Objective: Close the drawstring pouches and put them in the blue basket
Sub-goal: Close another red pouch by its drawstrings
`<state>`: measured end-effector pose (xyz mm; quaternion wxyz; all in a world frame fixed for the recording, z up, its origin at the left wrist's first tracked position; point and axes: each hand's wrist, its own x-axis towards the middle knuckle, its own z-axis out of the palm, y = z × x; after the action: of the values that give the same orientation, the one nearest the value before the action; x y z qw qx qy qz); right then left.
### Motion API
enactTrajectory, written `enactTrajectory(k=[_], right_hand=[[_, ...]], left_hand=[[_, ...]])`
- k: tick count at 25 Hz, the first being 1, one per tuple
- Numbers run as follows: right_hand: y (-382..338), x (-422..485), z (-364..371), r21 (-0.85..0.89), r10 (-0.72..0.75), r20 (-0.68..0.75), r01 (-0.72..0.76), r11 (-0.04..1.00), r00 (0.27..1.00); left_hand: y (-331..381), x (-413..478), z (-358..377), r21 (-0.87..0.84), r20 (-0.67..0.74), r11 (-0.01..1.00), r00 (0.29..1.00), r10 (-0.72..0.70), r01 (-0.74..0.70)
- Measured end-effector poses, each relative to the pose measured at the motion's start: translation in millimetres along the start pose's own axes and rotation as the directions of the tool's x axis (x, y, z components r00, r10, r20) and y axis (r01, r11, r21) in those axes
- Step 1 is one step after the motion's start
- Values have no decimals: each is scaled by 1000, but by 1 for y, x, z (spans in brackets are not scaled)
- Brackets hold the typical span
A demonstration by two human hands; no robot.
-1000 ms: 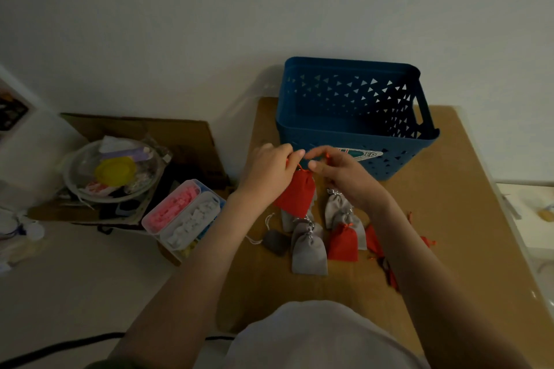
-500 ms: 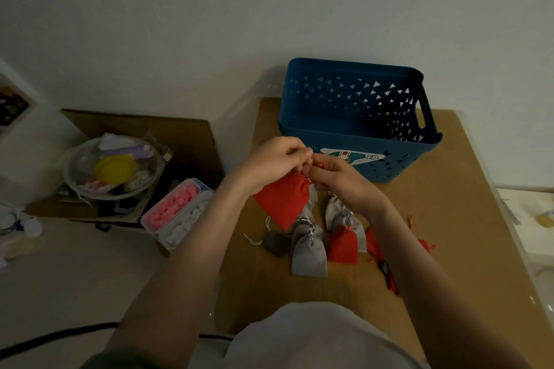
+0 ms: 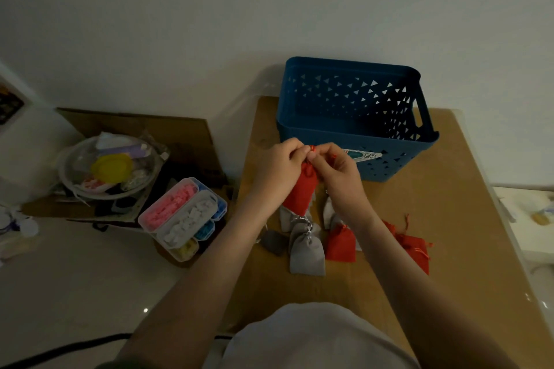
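The blue basket (image 3: 344,105) at the far edge of the surface (image 3: 449,219) was seen to be moulded plastic, smooth with a dull sheen, and a glossy sticker (image 3: 364,156) was stuck on its near wall. The surface itself was covered by a matt brown, card-like sheet. The red pouch (image 3: 301,192) was made of matt cloth, and the grey pouch (image 3: 307,252) near the middle of soft, faintly napped cloth. The compartment box (image 3: 183,213) beyond the left edge was formed of clear, glossy plastic.
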<state>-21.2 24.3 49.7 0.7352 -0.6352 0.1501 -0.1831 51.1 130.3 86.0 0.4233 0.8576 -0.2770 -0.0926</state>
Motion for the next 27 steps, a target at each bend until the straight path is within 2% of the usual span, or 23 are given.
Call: enactTrajectory(k=[3,7,11,14,16,17,18,19,21,22,23,25,27], right_hand=[[4,-2,-1,-158,-11,0,11,987,1000],[0,-1,2,-206,-59,32,65,976,998],[-11,5,1,-178,-92,215,131,975,972],[-16,6,3,-71,-79,211,96,993,974],[-17,5,3,-90,-121,226,144,985,967],[-17,5,2,-116,-142,243,174,978,960],[-17,4,2,-138,-152,259,193,972,954],[-17,3,2,-145,-149,275,194,970,950],[-15,2,4,-99,-113,288,146,984,951],[-15,2,6,-62,-97,286,119,991,953],[-15,2,7,-34,-87,278,101,994,957],[-17,6,8,-38,-67,255,79,996,965],[-19,10,8,-152,-44,216,78,985,975]], left_hand=[[-9,0,-9,-9,194,999,980,-49,51],[-12,-1,-16,-208,261,962,958,-120,177],[-13,-4,-28,-382,447,852,878,-168,357],[-10,-7,-28,-536,512,707,843,-163,462],[-10,-8,-26,-605,520,621,838,-166,499],[-11,-8,-26,-608,522,621,838,-158,495],[-11,-8,-27,-582,519,666,843,-139,468],[-10,-7,-30,-510,498,763,860,-113,396],[-8,-4,-35,-220,397,966,917,-36,133],[-7,-3,-36,-73,331,997,943,22,2],[-6,-2,-36,6,281,997,957,68,-72],[-5,-3,-33,-18,215,998,974,68,-66],[-10,-5,-27,-176,163,984,987,-12,41]])
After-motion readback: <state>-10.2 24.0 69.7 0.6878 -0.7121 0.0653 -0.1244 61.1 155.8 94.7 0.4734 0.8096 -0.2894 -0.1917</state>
